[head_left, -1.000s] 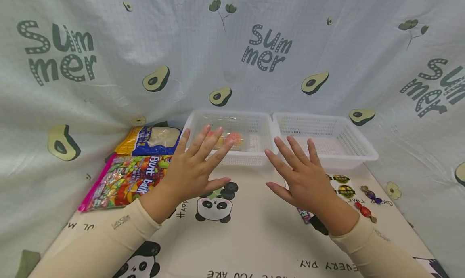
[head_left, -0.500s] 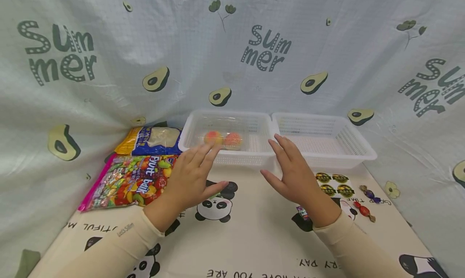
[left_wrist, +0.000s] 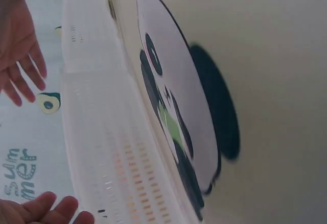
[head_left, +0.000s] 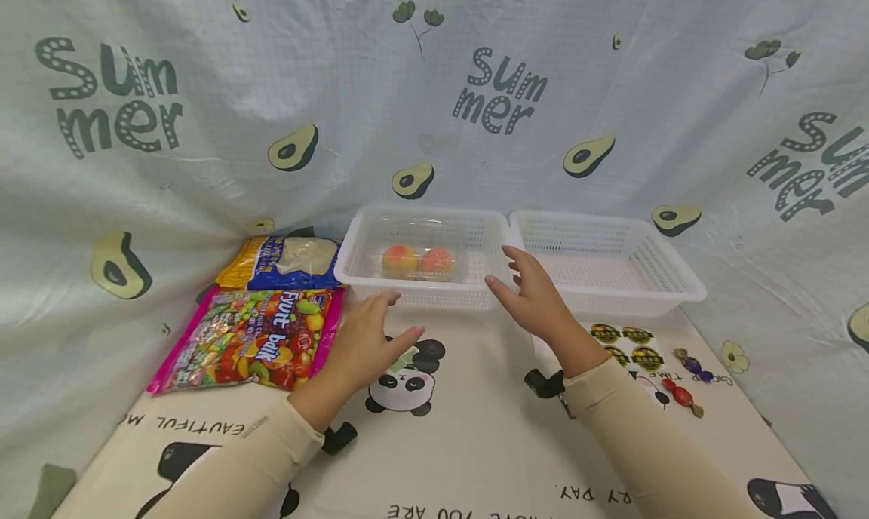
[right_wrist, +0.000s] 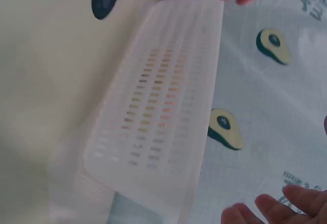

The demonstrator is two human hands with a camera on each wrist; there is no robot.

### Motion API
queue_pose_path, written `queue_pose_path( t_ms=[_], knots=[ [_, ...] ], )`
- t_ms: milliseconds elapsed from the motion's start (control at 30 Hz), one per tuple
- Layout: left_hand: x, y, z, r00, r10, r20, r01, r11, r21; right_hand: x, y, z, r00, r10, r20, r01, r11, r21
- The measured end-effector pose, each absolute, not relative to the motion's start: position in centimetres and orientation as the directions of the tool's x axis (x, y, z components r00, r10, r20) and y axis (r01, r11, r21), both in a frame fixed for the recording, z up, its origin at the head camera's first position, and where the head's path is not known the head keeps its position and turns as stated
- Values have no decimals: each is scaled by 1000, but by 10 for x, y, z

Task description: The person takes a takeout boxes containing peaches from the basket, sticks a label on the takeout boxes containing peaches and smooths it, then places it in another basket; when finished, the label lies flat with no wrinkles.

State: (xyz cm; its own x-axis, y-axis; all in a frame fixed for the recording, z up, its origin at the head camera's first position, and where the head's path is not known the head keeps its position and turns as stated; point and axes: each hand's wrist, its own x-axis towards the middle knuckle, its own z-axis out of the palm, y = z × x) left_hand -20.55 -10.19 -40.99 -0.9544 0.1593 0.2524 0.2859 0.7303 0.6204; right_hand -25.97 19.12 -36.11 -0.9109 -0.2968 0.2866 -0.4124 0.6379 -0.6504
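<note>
Hands flank the left white basket (head_left: 421, 296) (two orange sweets (head_left: 417, 262) inside); I see left hand (head_left: 366, 343) and right hand (head_left: 536, 300) open, empty.

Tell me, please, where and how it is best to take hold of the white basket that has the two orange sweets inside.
Probably by the basket's two short ends, one hand each side: left hand and right hand already flank its near wall, and its out-turned rim offers fingers a lip.

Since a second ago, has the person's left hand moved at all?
Yes. The left hand has dropped back from over the clear plastic basket holding two orange sweets; it now sits just before its near rim.
</note>
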Motion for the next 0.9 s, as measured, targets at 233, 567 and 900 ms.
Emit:
queue_pose_path(
  t_ms=[233, 567, 900],
  knots=[
    [-219, -97, -419, -999, 37, 27, 42, 484, 874, -292, 183, -351, -974, -212, 86, -201, 613, -764],
    [-232, -89, -430, -984, -150, -95, -112, 116, 987, -327, 175, -350, -969, -215, -123, -11, 533, -846],
    [-252, -83, -437, -934, -342, -103, -71, -103, 992, -351, 160, -354, -921, -186, -341, 260, 359, -896]
  ],
)
